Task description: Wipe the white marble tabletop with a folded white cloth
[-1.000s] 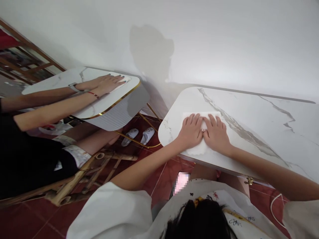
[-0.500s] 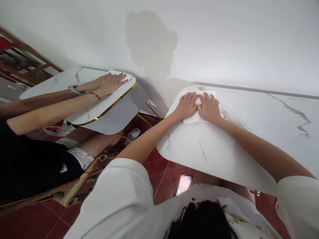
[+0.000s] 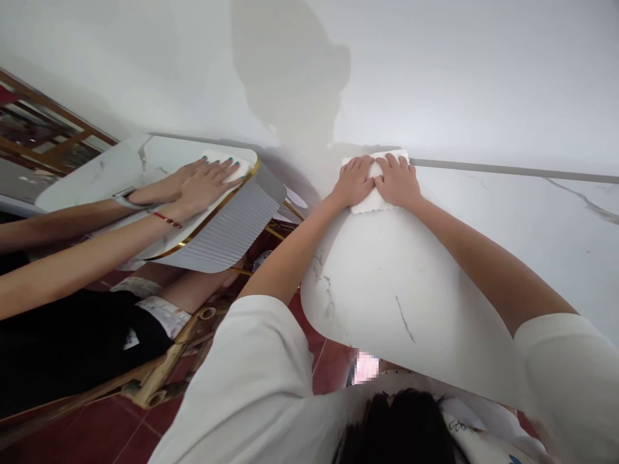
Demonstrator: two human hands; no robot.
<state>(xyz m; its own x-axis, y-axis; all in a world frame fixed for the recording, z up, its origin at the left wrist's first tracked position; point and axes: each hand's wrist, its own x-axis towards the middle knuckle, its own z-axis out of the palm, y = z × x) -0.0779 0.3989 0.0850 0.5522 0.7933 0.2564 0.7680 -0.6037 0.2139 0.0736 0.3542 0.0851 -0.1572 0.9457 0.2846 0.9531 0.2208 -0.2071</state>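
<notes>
Both my hands lie side by side on a white cloth (image 3: 373,202) with a scalloped edge, at the far rounded corner of a white marble-patterned table (image 3: 372,277). Fingers spread, my left hand (image 3: 355,183) presses flat on the cloth's left part. My right hand (image 3: 400,182) rests palm down on its right part, fingers also apart. The two thumbs nearly meet in the middle. Most of the cloth is hidden under the hands, and its far edge reaches the wall (image 3: 459,77).
To the left, a co-worker's hands (image 3: 207,183) press another white cloth (image 3: 232,169) on a gold-edged table (image 3: 191,237). The co-worker sits on a wooden chair (image 3: 159,380). A wooden-framed piece (image 3: 62,119) stands at far left, and the floor (image 3: 116,419) is red tile.
My hands and the cloth have slid away from me, up to the wall side of the table. The co-worker's hands have moved back towards their body. My view has shifted slightly.
</notes>
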